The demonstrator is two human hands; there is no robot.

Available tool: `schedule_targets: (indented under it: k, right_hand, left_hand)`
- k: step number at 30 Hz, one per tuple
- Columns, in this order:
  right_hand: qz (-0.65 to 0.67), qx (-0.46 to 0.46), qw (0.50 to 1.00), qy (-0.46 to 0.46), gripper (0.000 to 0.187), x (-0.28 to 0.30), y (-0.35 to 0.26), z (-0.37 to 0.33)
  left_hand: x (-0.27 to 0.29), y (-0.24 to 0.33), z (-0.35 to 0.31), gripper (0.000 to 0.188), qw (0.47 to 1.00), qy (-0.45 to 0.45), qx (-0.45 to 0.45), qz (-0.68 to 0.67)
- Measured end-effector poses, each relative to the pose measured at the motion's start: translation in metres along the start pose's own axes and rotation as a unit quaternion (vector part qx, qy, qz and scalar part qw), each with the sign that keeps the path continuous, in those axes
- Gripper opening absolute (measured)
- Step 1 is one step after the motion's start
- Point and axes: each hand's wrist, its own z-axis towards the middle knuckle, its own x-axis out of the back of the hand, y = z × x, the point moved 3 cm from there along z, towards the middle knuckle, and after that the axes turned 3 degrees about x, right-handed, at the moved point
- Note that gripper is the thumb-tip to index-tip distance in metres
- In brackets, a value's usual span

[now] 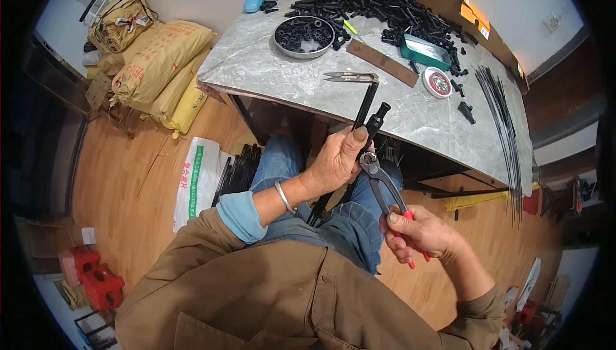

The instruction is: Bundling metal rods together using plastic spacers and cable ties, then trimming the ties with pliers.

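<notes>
My left hand [335, 159] is closed around a black tube-like fitting [377, 121] with a stepped end, tilted up over my lap. A slim black rod [366, 105] rises beside the fitting from the same grip. My right hand [420, 233] grips end-cutting pincers [387, 186] by their red handles. The rounded jaws of the pincers are at the lower part of the fitting, next to my left fingers. Whether the jaws bite on anything is too small to tell. Thread snips [350, 77] lie near the table's front edge, just beyond the rod.
On the marbled table [256, 61] lie a heap of black fittings [385, 7], a round metal bowl [304, 37] of black rings, a brown strip [383, 62], a green tray [425, 53] and long thin black rods [500, 116]. Stuffed sacks [163, 61] are stacked on the left.
</notes>
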Motion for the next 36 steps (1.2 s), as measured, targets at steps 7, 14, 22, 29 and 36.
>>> schedule_targets:
  k: [7, 14, 22, 29, 36]
  right_hand:
    - [-0.735, 0.071, 0.621, 0.262, 0.02, -0.005, -0.065, -0.019]
    - [-0.576, 0.228, 0.705, 0.345, 0.026, 0.0, -0.036, -0.016]
    - [-0.649, 0.38, 0.491, 0.439, 0.053, 0.005, -0.051, -0.012]
    - [-0.63, 0.351, 0.507, 0.472, 0.046, 0.007, -0.041, -0.004]
    - [-0.56, 0.383, 0.558, 0.479, 0.036, -0.003, -0.007, 0.01]
  left_hand:
    - [-0.008, 0.005, 0.002, 0.053, 0.999, 0.051, -0.009, 0.014]
    - [-0.003, 0.0, 0.008, 0.057, 0.999, 0.012, 0.009, -0.043]
    - [0.0, -0.002, 0.011, 0.056, 0.996, 0.019, 0.032, -0.08]
    - [0.0, -0.005, 0.015, 0.048, 0.998, 0.063, 0.019, -0.022]
    - [0.007, -0.009, 0.016, 0.046, 0.992, 0.117, 0.027, 0.032]
